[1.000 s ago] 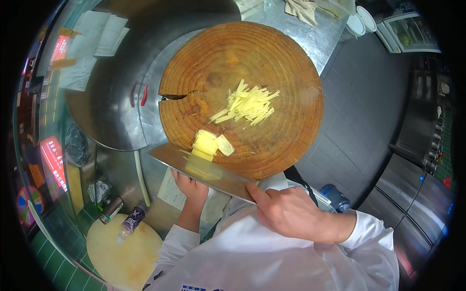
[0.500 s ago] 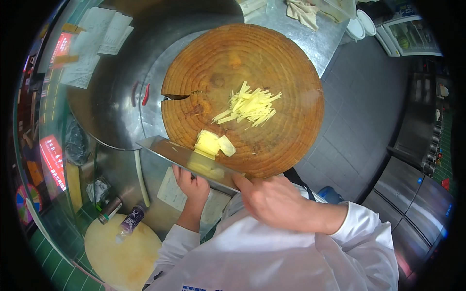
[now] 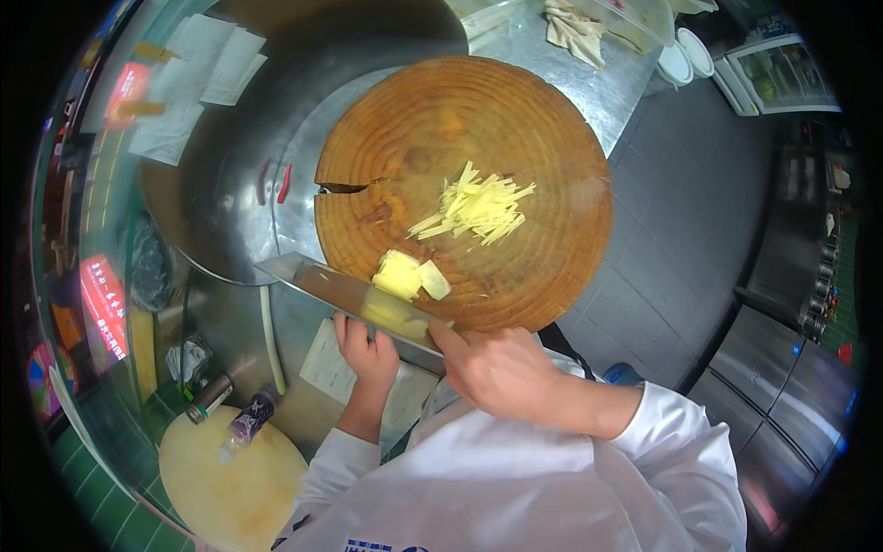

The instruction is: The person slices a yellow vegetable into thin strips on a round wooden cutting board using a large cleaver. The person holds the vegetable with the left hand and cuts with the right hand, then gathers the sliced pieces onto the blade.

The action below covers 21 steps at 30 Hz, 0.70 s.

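My right hand (image 3: 501, 373) is closed on a wide-bladed cleaver (image 3: 336, 290), its forefinger along the blade. The blade lies tilted across the near left edge of a round wooden chopping block (image 3: 533, 101). Close to my left hand (image 3: 370, 354) is the blade's near edge, which its curled fingers touch; the fingertips are partly hidden. Right beyond the blade sit pale yellow slices (image 3: 398, 274), which look like ginger, with one loose slice (image 3: 433, 280) beside them. A heap of thin yellow shreds (image 3: 483, 207) lies mid-block. Yellow shows on the blade's face.
A large steel basin (image 3: 207, 207) is left of the block, with a red chili (image 3: 284, 183) in it. Nearer lie a paper sheet (image 3: 326, 363), a green stalk (image 3: 272, 340), and a bottle (image 3: 250, 419) on a pale round board (image 3: 221, 483). A cloth (image 3: 575, 32) rests at the back.
The whole view has shifted slightly. Against the block, the cleaver and my right hand have moved a little to the left. The shreds and slices look the same.
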{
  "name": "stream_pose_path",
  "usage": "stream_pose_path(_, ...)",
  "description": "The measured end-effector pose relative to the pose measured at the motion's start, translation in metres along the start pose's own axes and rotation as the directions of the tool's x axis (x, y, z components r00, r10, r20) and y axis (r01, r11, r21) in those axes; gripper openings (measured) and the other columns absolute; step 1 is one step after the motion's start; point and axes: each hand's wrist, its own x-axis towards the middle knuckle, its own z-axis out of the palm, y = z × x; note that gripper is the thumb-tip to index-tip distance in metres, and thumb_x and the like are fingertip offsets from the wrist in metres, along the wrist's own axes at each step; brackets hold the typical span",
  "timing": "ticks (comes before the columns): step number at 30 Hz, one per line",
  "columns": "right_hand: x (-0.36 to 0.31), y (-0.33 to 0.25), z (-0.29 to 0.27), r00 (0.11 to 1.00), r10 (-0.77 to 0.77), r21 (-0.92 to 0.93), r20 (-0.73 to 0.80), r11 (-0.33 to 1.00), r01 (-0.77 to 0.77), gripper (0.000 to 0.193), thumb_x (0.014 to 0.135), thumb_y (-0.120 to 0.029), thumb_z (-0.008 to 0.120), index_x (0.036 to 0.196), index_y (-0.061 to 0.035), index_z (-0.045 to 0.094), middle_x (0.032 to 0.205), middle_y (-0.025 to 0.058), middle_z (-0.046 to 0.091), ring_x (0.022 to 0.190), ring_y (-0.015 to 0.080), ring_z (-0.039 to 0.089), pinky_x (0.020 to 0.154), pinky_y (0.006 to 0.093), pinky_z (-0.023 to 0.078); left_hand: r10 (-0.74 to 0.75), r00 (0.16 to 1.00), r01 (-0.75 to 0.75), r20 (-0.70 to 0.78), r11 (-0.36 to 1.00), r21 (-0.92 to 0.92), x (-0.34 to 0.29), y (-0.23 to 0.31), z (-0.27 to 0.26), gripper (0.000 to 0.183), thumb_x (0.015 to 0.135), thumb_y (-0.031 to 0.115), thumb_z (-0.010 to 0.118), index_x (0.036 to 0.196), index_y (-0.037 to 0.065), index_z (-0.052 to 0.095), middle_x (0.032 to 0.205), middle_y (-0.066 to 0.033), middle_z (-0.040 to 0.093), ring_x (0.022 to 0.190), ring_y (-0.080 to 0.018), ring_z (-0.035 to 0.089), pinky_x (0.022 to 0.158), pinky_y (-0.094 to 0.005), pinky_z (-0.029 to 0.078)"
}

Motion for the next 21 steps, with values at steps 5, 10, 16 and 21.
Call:
stream_pose_path(5, -0.025, -0.016, -0.032, 0.998, 0.036, 0.004, 0.059, 0.999, -0.036, 0.042, 0.09, -0.011, 0.065, 0.124, 0.011, 0.058, 0.067, 0.0169, 0.066, 0.055, 0.0343, 0.067, 0.048, 0.0451, 0.052, 0.043, 0.999, -0.044, 0.028, 0.997, 0.06, 0.001, 0.002, -0.002, 0.03, 0.092, 0.007, 0.071, 0.12, -0.002, 0.072, 0.124, -0.0201, 0.069, 0.118, -0.0432, 0.06, 0.104, -0.0488, 0.047)
stream_pose_path(10, -0.052, -0.015, -0.041, 0.987, 0.063, -0.034, 0.146, 0.998, -0.058, 0.055, 0.088, -0.013, 0.069, 0.137, 0.0085, 0.056, 0.067, 0.0133, 0.064, 0.053, 0.0319, 0.065, 0.048, 0.0432, 0.051, 0.083, 0.996, -0.085, 0.028, 0.993, 0.082, -0.003, -0.003, -0.003, 0.03, 0.092, 0.011, 0.073, 0.119, -0.001, 0.072, 0.123, -0.0192, 0.07, 0.118, -0.0433, 0.06, 0.104, -0.049, 0.047)
stream_pose_path(16, -0.06, -0.012, -0.042, 0.992, 0.05, 0.008, 0.119, 0.999, -0.051, 0.053, 0.089, -0.011, 0.068, 0.134, 0.014, 0.056, 0.064, 0.0156, 0.063, 0.05, 0.0316, 0.063, 0.046, 0.0426, 0.049, 0.049, 0.999, -0.05, 0.018, 0.995, 0.088, 0.001, 0.003, -0.003, 0.028, 0.091, 0.011, 0.074, 0.117, -0.001, 0.072, 0.123, -0.0194, 0.07, 0.117, -0.0425, 0.061, 0.102, -0.0483, 0.048)
stream_pose_path(21, -0.055, -0.011, -0.043, 0.988, 0.069, 0.0, 0.136, 0.998, -0.069, 0.052, 0.088, -0.012, 0.068, 0.134, 0.0113, 0.056, 0.064, 0.0151, 0.063, 0.051, 0.0326, 0.063, 0.046, 0.0433, 0.049, 0.065, 0.998, -0.067, 0.023, 0.993, 0.099, 0.0, -0.003, -0.004, 0.028, 0.091, 0.009, 0.074, 0.117, -0.002, 0.072, 0.123, -0.0202, 0.069, 0.115, -0.0426, 0.062, 0.101, -0.0472, 0.049)
